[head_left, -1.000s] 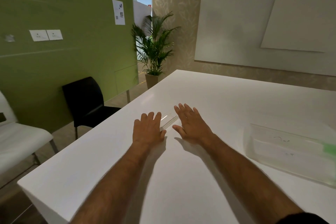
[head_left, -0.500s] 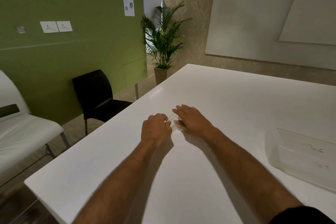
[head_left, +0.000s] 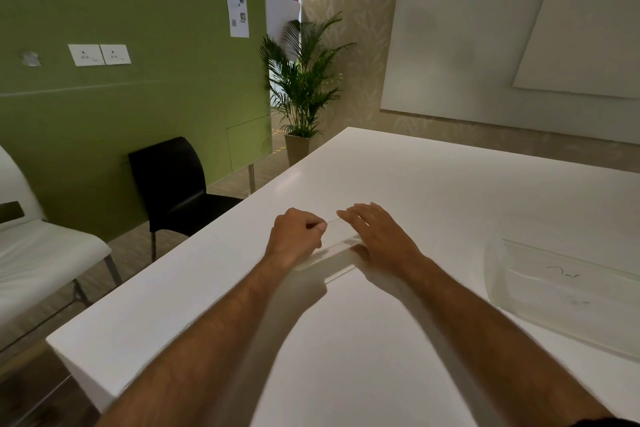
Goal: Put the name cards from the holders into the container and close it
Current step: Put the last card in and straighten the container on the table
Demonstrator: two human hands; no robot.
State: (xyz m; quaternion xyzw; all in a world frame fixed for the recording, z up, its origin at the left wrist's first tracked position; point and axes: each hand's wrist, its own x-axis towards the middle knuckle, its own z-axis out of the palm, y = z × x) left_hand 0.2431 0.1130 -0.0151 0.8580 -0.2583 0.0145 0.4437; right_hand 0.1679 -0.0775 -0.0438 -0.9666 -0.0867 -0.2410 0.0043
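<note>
On the white surface (head_left: 433, 204), a clear holder (head_left: 334, 251) is barely discernible between the hands. Left hand (head_left: 294, 241) fingers pinch its top edge; right hand (head_left: 381, 236) lies flat, fingers together. The container (head_left: 568, 291) is cut off at the right edge

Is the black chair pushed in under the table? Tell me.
No. The black chair stands clear of the white table, off its left edge near the green wall.

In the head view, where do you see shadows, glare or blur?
Head view: the forearms cast soft shadows on the white table beneath them; small light spots glare on the whiteboard; the clear holder between the left hand and right hand is hard to see; the edges bend from the wide lens.
</note>
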